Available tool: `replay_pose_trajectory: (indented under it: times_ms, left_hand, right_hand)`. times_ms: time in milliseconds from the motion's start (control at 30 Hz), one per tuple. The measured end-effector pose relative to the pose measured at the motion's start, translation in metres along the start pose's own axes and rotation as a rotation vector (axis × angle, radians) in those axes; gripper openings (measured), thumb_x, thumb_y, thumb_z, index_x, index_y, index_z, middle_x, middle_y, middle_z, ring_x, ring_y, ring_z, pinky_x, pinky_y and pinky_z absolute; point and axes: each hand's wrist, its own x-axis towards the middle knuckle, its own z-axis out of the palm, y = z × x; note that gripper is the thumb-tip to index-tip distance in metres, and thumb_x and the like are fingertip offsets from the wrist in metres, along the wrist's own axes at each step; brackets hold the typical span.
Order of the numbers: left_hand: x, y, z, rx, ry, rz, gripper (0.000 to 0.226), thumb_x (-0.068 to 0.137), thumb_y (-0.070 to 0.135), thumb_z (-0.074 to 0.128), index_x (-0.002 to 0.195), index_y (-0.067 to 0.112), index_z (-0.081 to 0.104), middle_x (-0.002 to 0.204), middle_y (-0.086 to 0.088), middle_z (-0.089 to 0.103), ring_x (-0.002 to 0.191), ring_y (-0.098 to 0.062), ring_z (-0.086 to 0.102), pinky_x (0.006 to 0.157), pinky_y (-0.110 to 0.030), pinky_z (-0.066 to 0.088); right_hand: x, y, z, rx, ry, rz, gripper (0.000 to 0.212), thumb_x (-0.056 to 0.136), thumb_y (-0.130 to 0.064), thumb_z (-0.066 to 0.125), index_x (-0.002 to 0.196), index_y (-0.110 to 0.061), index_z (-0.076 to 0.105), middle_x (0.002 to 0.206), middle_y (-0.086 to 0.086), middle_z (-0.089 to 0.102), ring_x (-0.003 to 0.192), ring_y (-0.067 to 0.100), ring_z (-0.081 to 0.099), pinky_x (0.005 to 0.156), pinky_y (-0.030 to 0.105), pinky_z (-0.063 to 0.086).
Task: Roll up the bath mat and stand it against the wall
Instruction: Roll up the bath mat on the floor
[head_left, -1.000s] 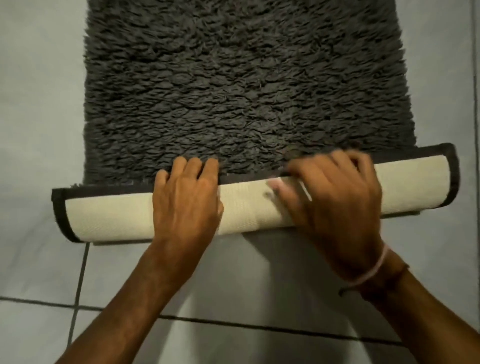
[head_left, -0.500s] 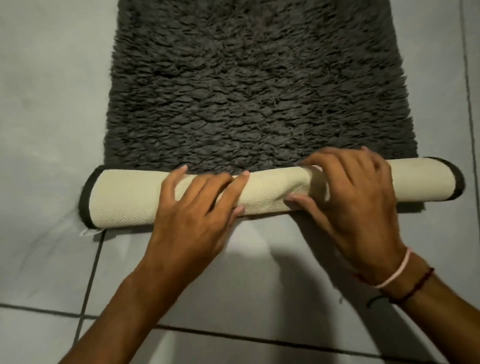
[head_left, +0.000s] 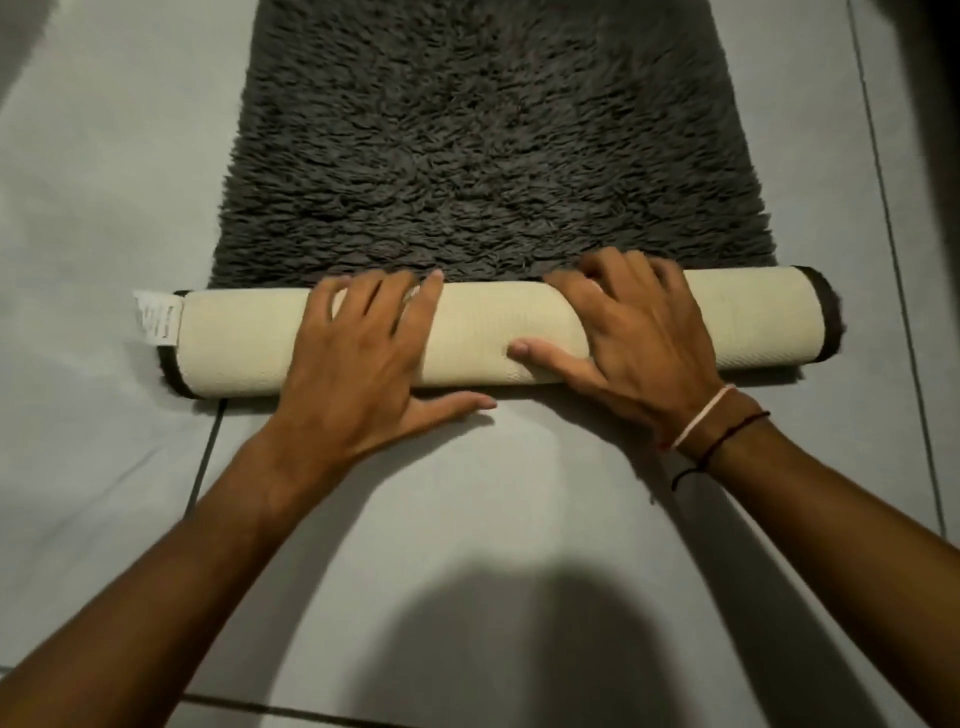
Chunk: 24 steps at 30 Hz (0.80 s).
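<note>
Pressing hands (head_left: 358, 358) on bath mat (head_left: 493, 335).

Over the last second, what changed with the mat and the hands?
The roll grew from a single fold into a thicker tube, moving away along the bath mat. A white label now shows. Left hand and right hand stay pressed flat on it.

The bath mat (head_left: 493, 156) lies on the grey tiled floor (head_left: 93, 218), its near end wound into a cream-backed roll (head_left: 493, 332) with the dark shaggy pile stretching away beyond the roll. The left hand (head_left: 358, 358) and right hand (head_left: 634, 338) press flat on top of the roll, fingers spread, either side of its middle. A white label (head_left: 156, 322) sticks out at the roll's left end.
</note>
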Motion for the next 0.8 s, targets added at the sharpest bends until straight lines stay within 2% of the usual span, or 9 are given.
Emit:
replay_pose_trajectory:
  times_ms: [233,333,400,467,533,567,633,700,800]
  left_hand:
    - [0.012,-0.009,-0.013,-0.023,0.081,0.132,0.074,0.084,0.084,0.040,0.110,0.017,0.058,0.097,-0.006,0.065,0.089,-0.031,0.060,0.075,-0.044,0.043]
    - [-0.004,-0.016,-0.020,-0.159,0.037,0.218,0.067,0.080,0.086,0.038,0.097,0.022,0.053,0.091,-0.003,0.069,0.085,-0.030,0.066,0.070,-0.039,0.045]
    - [-0.019,-0.018,-0.024,-0.249,-0.025,0.234,0.068,0.076,0.090,0.038,0.090,0.026,0.051,0.086,0.002,0.070,0.080,-0.027,0.067,0.062,-0.033,0.039]
    - [-0.027,-0.018,-0.025,-0.288,-0.100,0.227,0.072,0.072,0.096,0.035,0.087,0.027,0.051,0.080,0.007,0.068,0.073,-0.023,0.065,0.058,-0.032,0.034]
    - [-0.022,-0.020,-0.028,-0.346,-0.205,0.184,0.071,0.069,0.098,0.037,0.087,0.030,0.049,0.076,0.012,0.063,0.071,-0.019,0.060,0.058,-0.034,0.036]
    - [-0.015,-0.021,-0.031,-0.372,-0.245,0.165,0.069,0.068,0.098,0.039,0.091,0.034,0.050,0.079,0.015,0.062,0.074,-0.017,0.060,0.060,-0.034,0.038]
    - [-0.002,-0.026,-0.036,-0.294,-0.262,0.138,0.076,0.068,0.097,0.037,0.116,0.040,0.054,0.104,0.012,0.066,0.095,-0.018,0.061,0.077,-0.037,0.045]
    - [-0.001,-0.026,-0.034,-0.090,-0.081,0.059,0.097,0.070,0.097,0.034,0.139,0.031,0.050,0.130,-0.004,0.059,0.117,-0.027,0.054,0.098,-0.046,0.042]
    - [-0.028,0.001,-0.028,-0.021,0.200,-0.047,0.086,0.089,0.079,0.043,0.149,0.018,0.045,0.143,-0.017,0.051,0.129,-0.036,0.050,0.108,-0.055,0.036]
  right_hand:
    - [0.005,-0.005,-0.017,-0.054,0.018,-0.009,0.085,0.085,-0.090,0.017,0.095,-0.018,0.059,0.091,0.012,0.070,0.083,0.033,0.065,0.075,0.041,0.044]
    - [-0.015,-0.019,-0.026,-0.035,-0.045,-0.018,0.072,0.084,-0.090,0.016,0.082,-0.024,0.046,0.082,0.012,0.074,0.073,0.035,0.070,0.063,0.036,0.036]
    - [-0.033,-0.028,-0.028,-0.007,-0.089,0.021,0.070,0.084,-0.090,0.015,0.078,-0.026,0.042,0.078,0.008,0.074,0.072,0.035,0.071,0.059,0.035,0.032]
    - [-0.050,-0.034,-0.026,0.059,-0.108,0.056,0.071,0.087,-0.088,0.016,0.087,-0.027,0.052,0.087,0.005,0.074,0.082,0.033,0.070,0.066,0.037,0.040]
    - [-0.068,-0.039,-0.022,0.103,-0.004,0.100,0.066,0.095,-0.078,0.029,0.113,-0.024,0.061,0.110,0.004,0.070,0.101,0.029,0.064,0.088,0.044,0.046]
    - [-0.075,-0.041,-0.021,0.109,0.092,0.122,0.061,0.098,-0.070,0.037,0.123,-0.021,0.063,0.120,0.006,0.067,0.110,0.029,0.062,0.099,0.048,0.045]
    - [-0.086,-0.043,-0.017,0.081,0.180,0.133,0.061,0.101,-0.059,0.045,0.138,-0.014,0.061,0.138,0.010,0.064,0.128,0.030,0.059,0.116,0.058,0.036]
    - [-0.088,-0.041,-0.013,0.023,0.102,0.113,0.071,0.102,-0.061,0.038,0.154,-0.013,0.049,0.155,0.011,0.054,0.146,0.030,0.049,0.125,0.063,0.023]
    - [-0.065,-0.031,-0.013,-0.022,-0.037,0.125,0.079,0.102,-0.067,0.018,0.163,-0.018,0.032,0.168,0.009,0.037,0.158,0.025,0.030,0.129,0.062,0.011]
